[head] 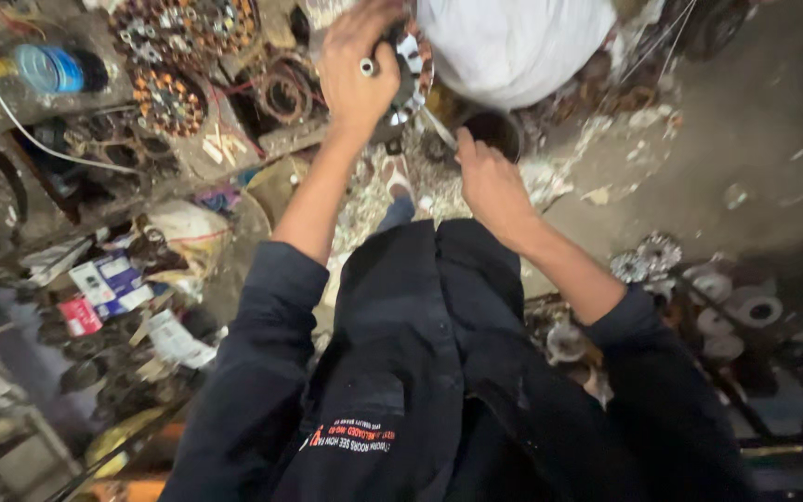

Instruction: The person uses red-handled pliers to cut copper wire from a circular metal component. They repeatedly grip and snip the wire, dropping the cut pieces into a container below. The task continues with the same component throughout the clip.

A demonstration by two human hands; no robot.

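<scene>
While the left hand point(357, 70) closes its fingers over the rim of a round metal part point(409, 72), the right hand point(490, 181) is curled tight about a thin metal tool point(439, 127) whose tip points up at that part. Held above the littered floor point(745, 139), the part is ring-shaped, pale and shiny, with dark gaps around its edge; motion blurs the finer detail. Copper-wound coils point(171, 98) crowd the shelf to the left.

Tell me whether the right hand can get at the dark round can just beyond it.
Probably yes: the right hand sits right beside the dark round can, nothing lying between them, though it already grips a thin metal tool.
</scene>
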